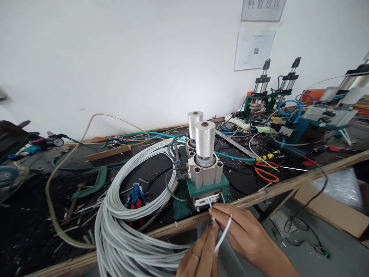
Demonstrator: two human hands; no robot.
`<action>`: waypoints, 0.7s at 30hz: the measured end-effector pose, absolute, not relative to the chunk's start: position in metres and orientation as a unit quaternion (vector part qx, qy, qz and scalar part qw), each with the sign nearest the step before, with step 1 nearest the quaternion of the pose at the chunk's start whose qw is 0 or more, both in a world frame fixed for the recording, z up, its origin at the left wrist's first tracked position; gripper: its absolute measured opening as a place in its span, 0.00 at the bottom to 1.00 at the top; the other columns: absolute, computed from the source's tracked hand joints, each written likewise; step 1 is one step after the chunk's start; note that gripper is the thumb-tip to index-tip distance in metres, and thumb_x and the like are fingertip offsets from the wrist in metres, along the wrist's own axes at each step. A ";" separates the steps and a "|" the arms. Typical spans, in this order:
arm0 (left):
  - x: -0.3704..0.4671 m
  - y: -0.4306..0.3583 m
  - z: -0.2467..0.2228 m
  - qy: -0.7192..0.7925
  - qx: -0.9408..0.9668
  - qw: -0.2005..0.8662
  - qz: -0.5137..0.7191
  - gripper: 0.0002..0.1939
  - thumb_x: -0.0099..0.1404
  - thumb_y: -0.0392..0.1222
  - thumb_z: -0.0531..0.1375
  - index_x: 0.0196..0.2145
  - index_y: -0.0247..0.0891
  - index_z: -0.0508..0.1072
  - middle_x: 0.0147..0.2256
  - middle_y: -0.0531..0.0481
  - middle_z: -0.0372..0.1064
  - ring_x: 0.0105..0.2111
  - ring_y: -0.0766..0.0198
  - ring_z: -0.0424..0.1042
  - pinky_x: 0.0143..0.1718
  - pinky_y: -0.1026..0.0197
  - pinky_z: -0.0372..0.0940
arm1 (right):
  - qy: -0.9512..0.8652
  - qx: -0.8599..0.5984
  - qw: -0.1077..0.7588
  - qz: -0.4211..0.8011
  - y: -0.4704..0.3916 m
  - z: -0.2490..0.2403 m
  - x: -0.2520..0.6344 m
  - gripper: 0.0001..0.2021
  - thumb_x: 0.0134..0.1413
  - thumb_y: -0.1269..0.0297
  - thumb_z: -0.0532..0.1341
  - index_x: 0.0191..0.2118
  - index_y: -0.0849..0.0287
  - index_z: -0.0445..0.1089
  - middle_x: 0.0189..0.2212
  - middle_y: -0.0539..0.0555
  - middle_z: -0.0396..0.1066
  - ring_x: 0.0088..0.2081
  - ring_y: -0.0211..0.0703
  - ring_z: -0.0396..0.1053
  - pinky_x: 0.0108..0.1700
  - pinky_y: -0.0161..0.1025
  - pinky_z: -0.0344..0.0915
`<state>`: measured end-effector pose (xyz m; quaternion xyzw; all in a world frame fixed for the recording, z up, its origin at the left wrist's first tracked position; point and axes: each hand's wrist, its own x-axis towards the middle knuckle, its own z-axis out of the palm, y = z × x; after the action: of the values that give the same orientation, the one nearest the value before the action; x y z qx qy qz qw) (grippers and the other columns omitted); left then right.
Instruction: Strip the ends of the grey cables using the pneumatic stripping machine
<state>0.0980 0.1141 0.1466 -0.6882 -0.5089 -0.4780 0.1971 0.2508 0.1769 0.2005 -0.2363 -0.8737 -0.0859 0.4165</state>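
My right hand [245,232] is closed, its fingertips pinching a thin white cable just in front of the slotted metal front of a pneumatic press [208,177]. Close below it, my left hand [200,256], with a ring on one finger, grips the same cable further back. A stripped white cable end [224,235] sticks up between my hands. To the left, a large coil of white cable [115,211] hangs over the bench edge and runs towards my left hand. The press carries two knurled silver cylinders on top, and its base is green.
Red-and-blue pliers [137,198] lie inside the coil. A green C-clamp [93,182] rests on the left amid cable scraps. More presses [261,90] stand at the back right. Hoses, a steel ruler [235,143] and a power strip [238,122] lie behind the press. The bench has a wooden edge [259,194].
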 end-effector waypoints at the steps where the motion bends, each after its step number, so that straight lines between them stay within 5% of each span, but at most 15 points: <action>1: 0.098 0.114 0.147 -0.511 -0.689 0.195 -0.476 0.19 0.67 0.24 0.50 0.49 0.35 0.73 0.38 0.49 0.81 0.39 0.72 0.79 0.46 0.72 0.69 | -0.874 -0.236 0.415 -0.084 0.177 0.201 0.251 0.15 0.68 0.76 0.50 0.48 0.68 0.74 0.41 0.64 0.81 0.43 0.48 0.80 0.42 0.40 0.78; 21: 0.093 0.110 0.144 -0.510 -0.704 0.138 -0.474 0.20 0.66 0.23 0.51 0.52 0.34 0.72 0.43 0.48 0.80 0.43 0.71 0.79 0.49 0.72 0.69 | -0.879 -0.233 0.411 -0.065 0.178 0.205 0.250 0.17 0.70 0.74 0.48 0.47 0.67 0.75 0.41 0.63 0.81 0.43 0.48 0.79 0.43 0.41 0.78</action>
<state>0.0931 0.1099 0.1437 -0.7042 -0.5102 -0.4742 0.1378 0.2501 0.1784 0.2052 -0.2332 -0.8790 -0.0651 0.4109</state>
